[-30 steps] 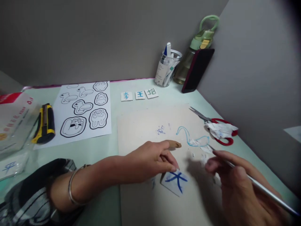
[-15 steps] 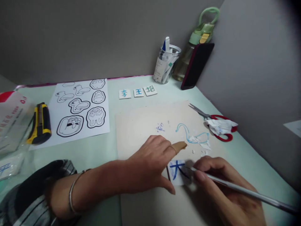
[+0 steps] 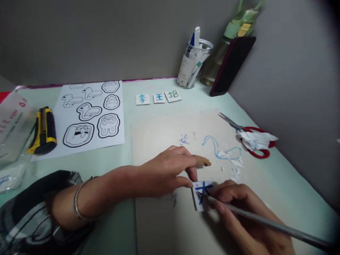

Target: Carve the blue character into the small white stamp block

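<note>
A small white tile (image 3: pixel 198 205) with a dark blue character lies on the beige board (image 3: pixel 156 141). My left hand (image 3: pixel 172 168) is at its upper left corner, thumb and a finger bent close together at the tile's edge; one finger wears a tan cover. My right hand (image 3: pixel 247 212) is closed around a long silver pen-like tool (image 3: pixel 255 216), whose dark tip is over the blue strokes. The tile's right side is partly hidden by my right fingers.
Three lettered tiles (image 3: pixel 158 98) stand beyond the board. Red scissors (image 3: pixel 261 153) with crumpled paper lie right, near a phone (image 3: pixel 233 65), bottle (image 3: pixel 212 63) and pen cup (image 3: pixel 195 67). At left are a drawing sheet (image 3: pixel 111 140), yellow-black cutter (image 3: pixel 45 131) and plastic bag (image 3: pixel 14 124).
My left thumb and fingers have drawn together at the tile's corner. The tool's tip has moved left across the character. The whole view has shifted slightly.
</note>
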The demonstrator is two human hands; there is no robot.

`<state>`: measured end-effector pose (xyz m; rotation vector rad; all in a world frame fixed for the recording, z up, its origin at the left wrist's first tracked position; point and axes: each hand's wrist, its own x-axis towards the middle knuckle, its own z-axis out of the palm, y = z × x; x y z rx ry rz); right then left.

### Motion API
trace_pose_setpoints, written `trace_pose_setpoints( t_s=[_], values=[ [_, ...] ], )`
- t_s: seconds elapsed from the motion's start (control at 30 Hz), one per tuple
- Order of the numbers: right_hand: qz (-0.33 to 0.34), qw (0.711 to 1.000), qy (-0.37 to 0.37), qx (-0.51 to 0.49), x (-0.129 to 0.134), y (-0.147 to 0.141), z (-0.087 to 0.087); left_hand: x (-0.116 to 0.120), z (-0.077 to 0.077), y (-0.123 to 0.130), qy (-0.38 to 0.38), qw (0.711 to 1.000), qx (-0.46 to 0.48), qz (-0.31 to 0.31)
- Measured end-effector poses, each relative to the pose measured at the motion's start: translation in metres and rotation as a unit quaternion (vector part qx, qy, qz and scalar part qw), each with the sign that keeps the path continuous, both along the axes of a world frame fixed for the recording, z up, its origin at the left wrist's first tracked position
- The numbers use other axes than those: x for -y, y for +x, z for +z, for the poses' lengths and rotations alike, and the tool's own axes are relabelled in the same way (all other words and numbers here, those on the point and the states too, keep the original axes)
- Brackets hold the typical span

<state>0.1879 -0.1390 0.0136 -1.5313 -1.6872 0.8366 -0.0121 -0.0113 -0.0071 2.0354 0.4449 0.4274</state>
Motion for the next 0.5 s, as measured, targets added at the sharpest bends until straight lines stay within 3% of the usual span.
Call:
trace_pose_setpoints(
  t_s=[0.23, 0.5],
  values=[
    [0.005, 0.999, 0.019, 0.026, -0.0004, 0.0011, -0.0002, -0.0026, 0.0055, -0.0014, 0.002, 1.0, -0.02, -0.015],
    [0.008, 0.999, 0.027, 0.017, -0.003, -0.0023, -0.001, -0.001, 0.0019, -0.0018, 0.0, 1.0, -0.006, -0.004]
  ],
)
